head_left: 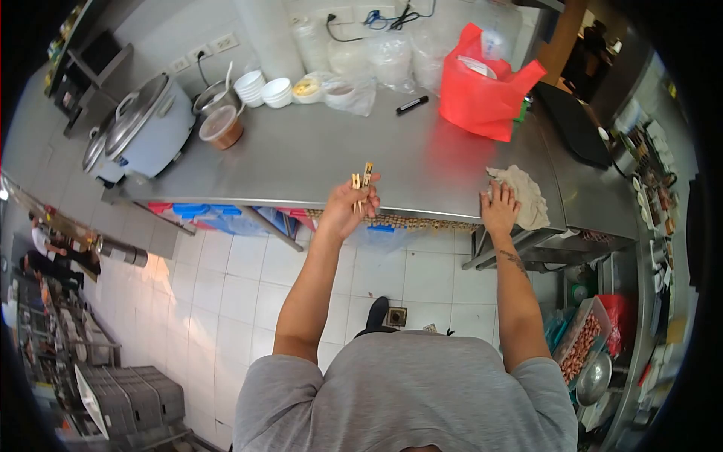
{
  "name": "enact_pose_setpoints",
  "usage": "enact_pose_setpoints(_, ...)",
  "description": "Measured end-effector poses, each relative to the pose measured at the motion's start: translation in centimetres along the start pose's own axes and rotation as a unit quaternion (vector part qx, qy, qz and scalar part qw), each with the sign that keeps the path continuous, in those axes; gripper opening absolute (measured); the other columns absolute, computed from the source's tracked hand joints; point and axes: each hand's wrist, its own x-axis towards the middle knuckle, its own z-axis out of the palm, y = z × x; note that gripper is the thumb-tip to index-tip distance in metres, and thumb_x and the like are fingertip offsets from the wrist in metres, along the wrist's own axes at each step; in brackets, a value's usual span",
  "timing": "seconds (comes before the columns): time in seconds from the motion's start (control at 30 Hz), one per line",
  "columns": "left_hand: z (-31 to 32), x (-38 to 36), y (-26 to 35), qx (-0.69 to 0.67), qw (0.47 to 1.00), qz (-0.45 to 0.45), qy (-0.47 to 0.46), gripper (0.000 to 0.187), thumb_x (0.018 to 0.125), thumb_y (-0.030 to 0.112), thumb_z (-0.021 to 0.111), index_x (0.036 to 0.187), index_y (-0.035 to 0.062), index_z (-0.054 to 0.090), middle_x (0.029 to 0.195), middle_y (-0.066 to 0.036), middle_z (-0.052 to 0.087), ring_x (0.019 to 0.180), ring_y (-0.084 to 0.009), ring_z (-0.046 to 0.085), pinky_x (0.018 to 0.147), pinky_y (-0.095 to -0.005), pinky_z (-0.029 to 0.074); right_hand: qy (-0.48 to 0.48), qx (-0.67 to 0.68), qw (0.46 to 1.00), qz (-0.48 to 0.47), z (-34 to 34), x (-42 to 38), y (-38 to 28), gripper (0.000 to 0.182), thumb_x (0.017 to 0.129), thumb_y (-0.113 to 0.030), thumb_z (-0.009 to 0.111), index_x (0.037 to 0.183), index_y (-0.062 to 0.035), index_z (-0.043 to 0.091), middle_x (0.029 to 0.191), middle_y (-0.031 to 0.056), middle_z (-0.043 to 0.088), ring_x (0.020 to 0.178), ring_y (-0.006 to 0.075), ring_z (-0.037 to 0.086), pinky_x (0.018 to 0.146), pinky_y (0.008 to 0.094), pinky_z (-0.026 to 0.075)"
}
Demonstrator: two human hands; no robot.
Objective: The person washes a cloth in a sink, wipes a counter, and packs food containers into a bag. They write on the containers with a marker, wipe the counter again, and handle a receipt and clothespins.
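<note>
My left hand [348, 209] is closed on a couple of wooden clothespins [361, 181], held upright above the front edge of the steel table [301, 154]. Fingers spread, my right hand [498, 207] lies flat at the table's front edge. It touches the left part of a crumpled beige cloth [527, 197]. Behind the cloth stands a red plastic bag [482, 90] with something white inside. A black marker [412, 105] lies on the table to the left of the bag.
Rice cookers [151, 124], a lidded tub of brown sauce [221, 127] and stacked white bowls [276, 93] stand at the back left. A black tray [572, 124] lies at the right. Grey crates [132, 399] sit low at the left. Distant people [47, 245] appear at far left.
</note>
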Motion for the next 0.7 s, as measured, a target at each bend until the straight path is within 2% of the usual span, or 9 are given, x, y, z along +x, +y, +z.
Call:
enact_pose_setpoints(0.1,-2.4,-3.7,-2.0,0.083,0.993,-0.009,0.084,0.026,0.089,0.005,0.046,0.114,-0.0013,0.047,0.087,-0.012,0.061,0.071,-0.0206,0.06,0.054,-0.0272,0.048,0.0,0.001,1.0,0.001,0.5,0.1,0.1,0.054,0.093,-0.051,0.031,0.138,-0.0219,0.036,0.147,0.0078,0.029,0.136,0.0274,0.023,0.109,0.0492,0.014)
enact_pose_setpoints(0.13,-4.3,-5.1,-3.3,0.126,0.985,-0.037,0.114,0.021,0.089,0.005,0.047,0.11,0.0033,0.046,0.087,-0.013,0.062,0.073,-0.0215,0.061,0.054,-0.0281,0.046,0.004,0.0,1.0,0.0,0.7,0.0,0.1,0.054,0.093,-0.051,0.031,0.138,-0.022,0.036,0.147,0.0078,0.029,0.136,0.0275,0.023,0.109,0.0492,0.014)
enact_pose_setpoints(0.23,-9.2,-9.4,-6.0,0.104,0.961,-0.07,0.246,0.014,0.088,0.005,0.05,0.102,0.0036,0.048,0.083,-0.011,0.061,0.073,-0.0216,0.062,0.055,-0.0286,0.046,0.008,-0.005,1.0,0.005,1.0,0.3,0.1,0.053,0.093,-0.05,0.03,0.138,-0.0226,0.036,0.147,0.0073,0.029,0.136,0.0277,0.023,0.108,0.0496,0.015)
enact_pose_setpoints(0.3,-16.0,-10.4,-8.4,0.032,0.931,-0.009,0.363,0.013,0.086,0.006,0.053,0.098,0.0032,0.051,0.079,-0.009,0.06,0.069,-0.0217,0.062,0.053,-0.0287,0.046,0.01,-0.016,1.0,0.004,1.3,0.3,0.2,0.053,0.093,-0.05,0.031,0.138,-0.023,0.036,0.147,0.0071,0.029,0.136,0.0276,0.023,0.108,0.0501,0.015)
enact_pose_setpoints(0.37,-20.1,-10.3,-8.6,0.032,0.883,0.041,0.466,0.013,0.085,0.007,0.056,0.097,0.0039,0.053,0.071,-0.007,0.057,0.06,-0.0211,0.063,0.044,-0.0277,0.044,0.015,-0.015,1.0,0.0,1.4,0.3,0.2,0.051,0.093,-0.047,0.032,0.138,-0.0232,0.035,0.146,0.007,0.03,0.135,0.0277,0.024,0.107,0.0507,0.016)
enact_pose_setpoints(0.47,-23.6,-9.2,-7.5,0.104,0.864,0.025,0.491,0.008,0.084,0.006,0.057,0.09,0.0015,0.054,0.067,-0.007,0.056,0.054,-0.0187,0.06,0.04,-0.0266,0.041,0.023,-0.017,1.0,-0.006,1.5,0.3,0.2,0.05,0.094,-0.046,0.033,0.138,-0.0232,0.036,0.146,0.007,0.031,0.135,0.028,0.025,0.107,0.0508,0.016)
enact_pose_setpoints(0.7,-24.0,-6.0,-5.9,0.15,0.858,0.044,0.489,0.01,0.083,0.007,0.061,0.083,0.0007,0.053,0.062,-0.004,0.052,0.044,-0.0129,0.048,0.037,-0.0253,0.036,0.027,-0.012,1.0,-0.01,1.2,0.2,0.3,0.05,0.094,-0.047,0.033,0.138,-0.023,0.036,0.145,0.0085,0.032,0.134,0.0288,0.026,0.107,0.0521,0.017)
